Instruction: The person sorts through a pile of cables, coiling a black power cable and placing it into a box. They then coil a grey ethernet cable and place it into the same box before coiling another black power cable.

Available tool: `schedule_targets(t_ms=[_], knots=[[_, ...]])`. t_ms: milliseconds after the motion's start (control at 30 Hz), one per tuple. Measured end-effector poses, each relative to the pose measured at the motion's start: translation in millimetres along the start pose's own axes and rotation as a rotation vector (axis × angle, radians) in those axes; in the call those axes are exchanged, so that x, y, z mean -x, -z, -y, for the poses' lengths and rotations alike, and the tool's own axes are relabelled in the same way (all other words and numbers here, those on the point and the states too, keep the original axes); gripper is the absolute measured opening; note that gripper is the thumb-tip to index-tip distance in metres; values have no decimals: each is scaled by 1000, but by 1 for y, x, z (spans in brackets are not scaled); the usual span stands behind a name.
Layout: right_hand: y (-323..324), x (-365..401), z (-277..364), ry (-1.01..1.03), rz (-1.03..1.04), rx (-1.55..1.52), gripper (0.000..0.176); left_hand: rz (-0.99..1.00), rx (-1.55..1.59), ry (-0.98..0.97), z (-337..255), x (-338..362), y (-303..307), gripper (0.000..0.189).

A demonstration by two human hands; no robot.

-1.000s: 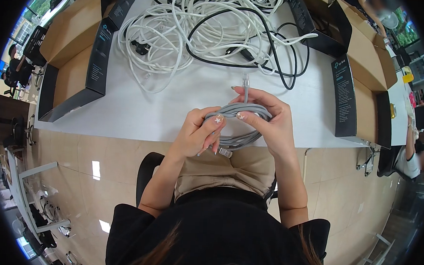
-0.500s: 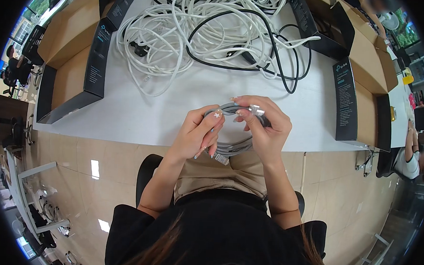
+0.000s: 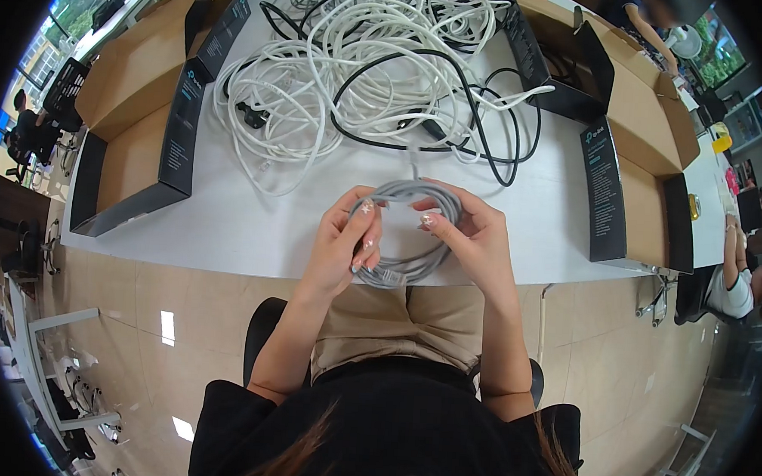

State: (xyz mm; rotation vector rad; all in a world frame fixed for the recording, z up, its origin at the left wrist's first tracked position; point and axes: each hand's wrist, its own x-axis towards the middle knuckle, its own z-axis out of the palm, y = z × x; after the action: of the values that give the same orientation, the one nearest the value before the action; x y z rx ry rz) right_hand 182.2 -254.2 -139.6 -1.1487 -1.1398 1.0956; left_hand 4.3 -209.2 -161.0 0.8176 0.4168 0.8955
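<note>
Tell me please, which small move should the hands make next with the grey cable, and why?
Probably, the right hand should bring the blurred loose end back against the grey coil and wrap it around. This end sticks out past the top of the loops, while the left hand holds the left side.

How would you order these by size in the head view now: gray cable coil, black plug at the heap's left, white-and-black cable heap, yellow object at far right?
1. White-and-black cable heap
2. Gray cable coil
3. Black plug and yellow object: too alike to rank
</note>
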Motion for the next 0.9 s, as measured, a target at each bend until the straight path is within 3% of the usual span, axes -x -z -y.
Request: schedule_targets(t_ms=[100, 200, 300, 600, 900], knots=[[7, 3, 1, -10, -1, -36, 36, 71, 198, -11, 3, -2, 9, 25], [10, 6, 4, 10, -78, -54, 35, -130, 14, -35, 8, -3, 4, 35], [15, 7, 5, -4, -82, 12, 34, -73, -197, -72, 4, -6, -9, 46], [17, 9, 0, 72, -182, 91, 34, -75, -203, -88, 3, -7, -12, 49], [32, 19, 18, 321, -356, 58, 33, -59, -257, -119, 8, -6, -12, 51]])
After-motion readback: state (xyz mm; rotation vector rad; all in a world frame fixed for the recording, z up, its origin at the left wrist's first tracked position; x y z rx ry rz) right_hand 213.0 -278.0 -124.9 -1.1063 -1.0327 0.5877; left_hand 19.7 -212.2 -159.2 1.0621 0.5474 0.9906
